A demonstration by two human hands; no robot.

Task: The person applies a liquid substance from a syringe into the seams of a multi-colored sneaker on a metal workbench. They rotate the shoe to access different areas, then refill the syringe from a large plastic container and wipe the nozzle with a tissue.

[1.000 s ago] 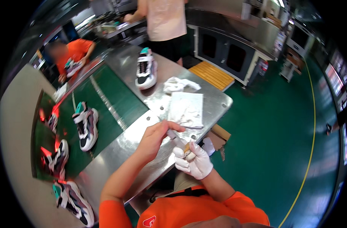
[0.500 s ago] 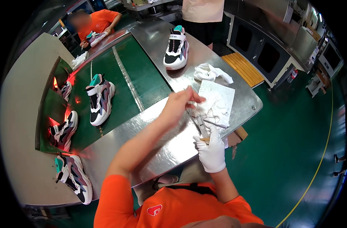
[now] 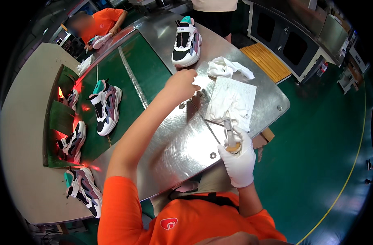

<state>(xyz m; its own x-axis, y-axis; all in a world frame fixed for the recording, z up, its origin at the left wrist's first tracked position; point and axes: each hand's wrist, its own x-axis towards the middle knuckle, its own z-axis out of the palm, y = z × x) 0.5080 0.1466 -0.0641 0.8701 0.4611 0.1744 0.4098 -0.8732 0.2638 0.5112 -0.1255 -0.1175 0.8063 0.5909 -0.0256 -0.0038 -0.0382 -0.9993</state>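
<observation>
My bare left hand reaches over the steel table, just below the toe of a white, black and purple sneaker. Its fingers are curled; something small and white shows at their tips, too unclear to name. In a white glove, my right hand grips a small clear bottle with amber liquid low in it. The bottle is beside the near edge of a white pad with a crumpled white cloth on it. Thin dark sticks show left of the bottle.
Another sneaker rides on the green conveyor belt. More sneakers come from the red-lit opening, and one rests at lower left. A white glove lies beyond the pad. A co-worker in orange handles a shoe at far left.
My left hand has moved away from the bottle, up and left to the sneaker's toe. My right hand has shifted slightly right, still gripping the bottle.
</observation>
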